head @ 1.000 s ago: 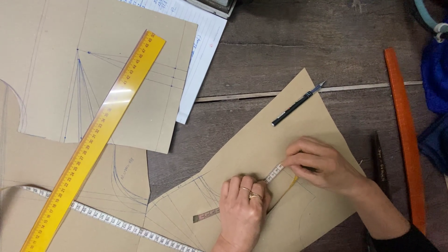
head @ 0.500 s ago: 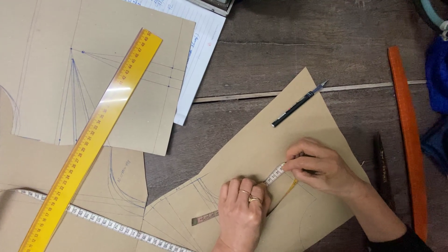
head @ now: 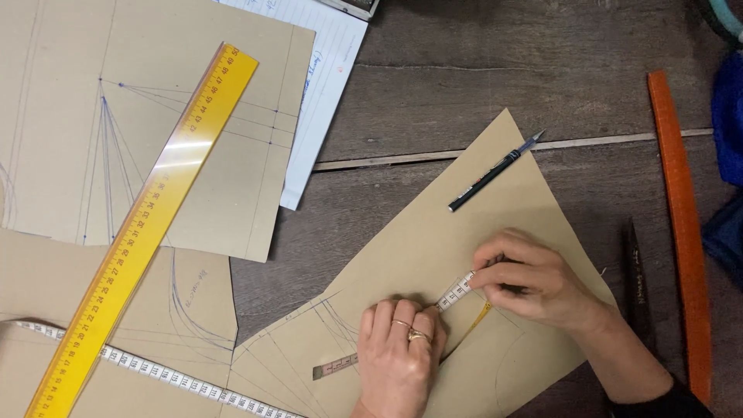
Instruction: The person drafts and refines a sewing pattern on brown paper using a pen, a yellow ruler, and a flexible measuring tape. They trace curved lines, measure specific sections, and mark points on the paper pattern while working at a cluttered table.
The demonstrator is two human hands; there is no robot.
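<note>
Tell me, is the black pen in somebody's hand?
No, the black pen lies alone on the brown paper piece, while the left hand and right hand hold a tape measure.

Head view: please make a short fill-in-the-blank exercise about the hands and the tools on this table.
1. Both hands press a measuring tape onto a sheet of ____ paper.
2. The long ruler on the left is ____.
3. The black pen lies near the paper's ____ corner.
4. The left hand wears ____ on its fingers.

Missing words: brown; yellow; top; rings
</note>
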